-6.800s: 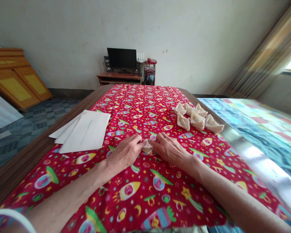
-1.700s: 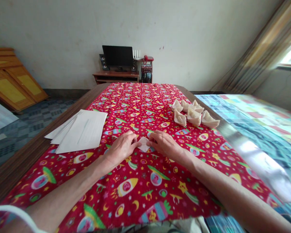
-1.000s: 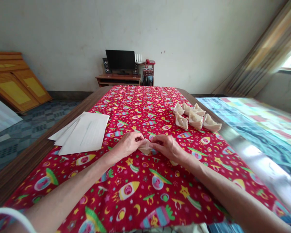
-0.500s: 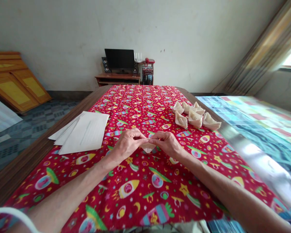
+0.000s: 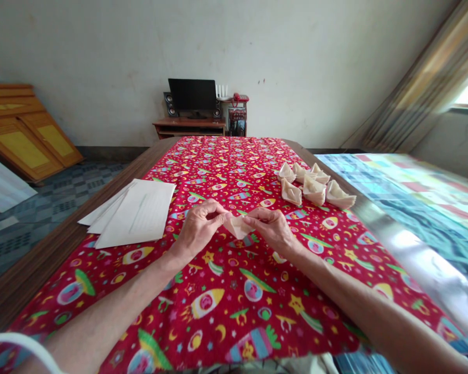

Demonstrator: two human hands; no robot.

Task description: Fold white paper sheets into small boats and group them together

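Between my two hands is a small piece of folded cream paper (image 5: 238, 227), held just above the red patterned cloth (image 5: 234, 291). My left hand (image 5: 203, 224) pinches its left end between thumb and fingers. The right end is in the pinch of my right hand (image 5: 272, 227). The paper's lower edge narrows toward a blunt point; its finer folds are too small to make out. Beyond my right hand stand several stacks of folded paper boats (image 5: 314, 190). Left of my left hand lie fanned sheets of cream paper (image 5: 140, 213).
The cloth covers a dark wooden table (image 5: 35, 270). Past its far end is a desk with a monitor (image 5: 193, 95), speakers and a red telephone (image 5: 239, 97). A bed with a bright cover (image 5: 421, 208) adjoins the right side. A white cable (image 5: 21, 340) curves in at lower left.
My hands have moved apart a little, and the left has risen slightly. The folded paper between them now shows wider and flatter. The stacks and sheets stay put.
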